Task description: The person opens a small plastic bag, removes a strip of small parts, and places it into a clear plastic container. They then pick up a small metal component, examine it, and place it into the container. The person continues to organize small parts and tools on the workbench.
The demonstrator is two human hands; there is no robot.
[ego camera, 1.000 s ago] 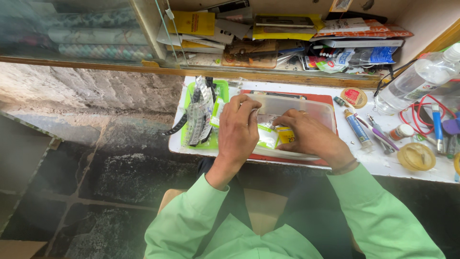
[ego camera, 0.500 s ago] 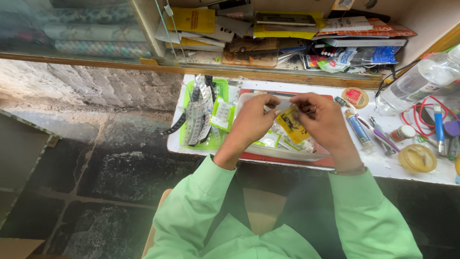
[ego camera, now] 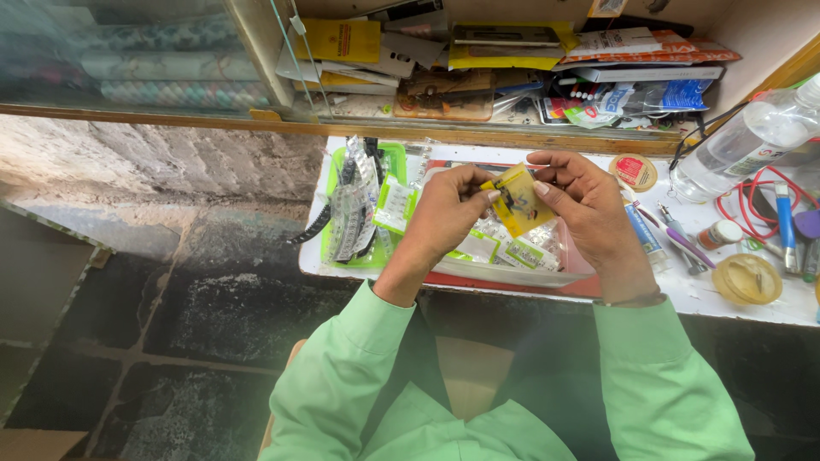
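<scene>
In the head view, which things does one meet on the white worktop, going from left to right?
Green tray → left hand → small yellow packet → right hand → round red-topped lid → clear plastic bottle.

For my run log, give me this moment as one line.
left hand: holds yellow packet | right hand: holds same packet | below: tray of packets | right: bottle

Small packets fill the clear tray [ego camera: 512, 275]; the plastic bottle [ego camera: 745, 141], red wire [ego camera: 752, 201] and pens [ego camera: 675, 239] crowd the right, leaving only the table's near edge [ego camera: 726, 309] open.
</scene>
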